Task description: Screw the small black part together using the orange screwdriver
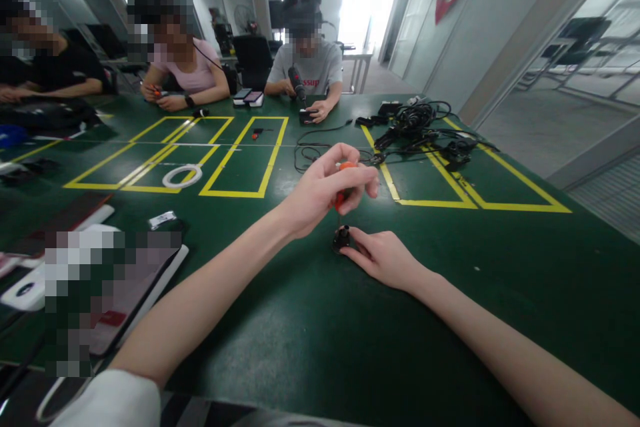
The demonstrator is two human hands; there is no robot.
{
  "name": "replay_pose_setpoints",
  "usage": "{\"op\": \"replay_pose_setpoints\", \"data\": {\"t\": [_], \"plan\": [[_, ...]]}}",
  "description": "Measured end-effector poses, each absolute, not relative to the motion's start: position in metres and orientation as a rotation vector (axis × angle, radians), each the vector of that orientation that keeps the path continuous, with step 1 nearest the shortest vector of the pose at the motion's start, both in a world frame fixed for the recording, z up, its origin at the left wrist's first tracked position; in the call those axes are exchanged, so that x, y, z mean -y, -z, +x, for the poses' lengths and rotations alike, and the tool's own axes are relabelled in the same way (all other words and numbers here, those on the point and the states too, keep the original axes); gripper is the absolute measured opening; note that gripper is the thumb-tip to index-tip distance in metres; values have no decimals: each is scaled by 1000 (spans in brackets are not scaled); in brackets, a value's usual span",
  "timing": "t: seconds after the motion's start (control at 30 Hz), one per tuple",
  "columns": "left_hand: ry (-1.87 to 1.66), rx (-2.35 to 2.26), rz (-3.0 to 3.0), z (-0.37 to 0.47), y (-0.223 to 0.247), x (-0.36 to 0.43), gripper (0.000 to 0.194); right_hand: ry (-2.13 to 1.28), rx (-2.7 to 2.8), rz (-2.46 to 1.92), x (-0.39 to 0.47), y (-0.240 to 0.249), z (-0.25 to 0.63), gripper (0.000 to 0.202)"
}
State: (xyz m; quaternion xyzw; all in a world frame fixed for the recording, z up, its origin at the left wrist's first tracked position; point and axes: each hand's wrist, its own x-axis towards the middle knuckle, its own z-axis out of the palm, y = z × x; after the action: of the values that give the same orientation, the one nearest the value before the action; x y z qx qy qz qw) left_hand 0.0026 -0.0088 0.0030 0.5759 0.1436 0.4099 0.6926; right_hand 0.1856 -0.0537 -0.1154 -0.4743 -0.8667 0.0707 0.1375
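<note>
My left hand (320, 190) is closed around the orange-red handle of a screwdriver (340, 202), held upright. Its thin shaft points down at a small black part (342, 237) with a short round stub, which rests on the green table (280, 320). Whether the tip sits in a screw is too small to tell. From the right side, my right hand (383, 255) pinches this black part between thumb and fingers.
A heap of black cables (415, 123) lies at the back right. Phones (145, 293) sit at the left, near a white ring (182, 176). Yellow tape (233, 195) marks rectangles on the table. Across it sit several people, one with a power drill (297, 83).
</note>
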Motion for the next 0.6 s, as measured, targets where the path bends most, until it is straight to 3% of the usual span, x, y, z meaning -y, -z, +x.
{"op": "replay_pose_setpoints", "data": {"t": [0.07,0.23,0.37,0.53,0.6], "plan": [[-910,-338,1294,2,-6,9,25,-223,2500,-1366,54,115,186,26],[-832,-326,1299,0,-9,7,42,-229,2499,-1375,54,115,186,28],[-855,-293,1301,1,-3,6,30,-236,2503,-1380,54,114,186,28],[-894,-310,1314,3,-2,10,50,-230,2502,-1375,54,114,186,28],[-904,-322,1320,2,-3,11,46,-232,2505,-1379,54,114,186,27]]}}
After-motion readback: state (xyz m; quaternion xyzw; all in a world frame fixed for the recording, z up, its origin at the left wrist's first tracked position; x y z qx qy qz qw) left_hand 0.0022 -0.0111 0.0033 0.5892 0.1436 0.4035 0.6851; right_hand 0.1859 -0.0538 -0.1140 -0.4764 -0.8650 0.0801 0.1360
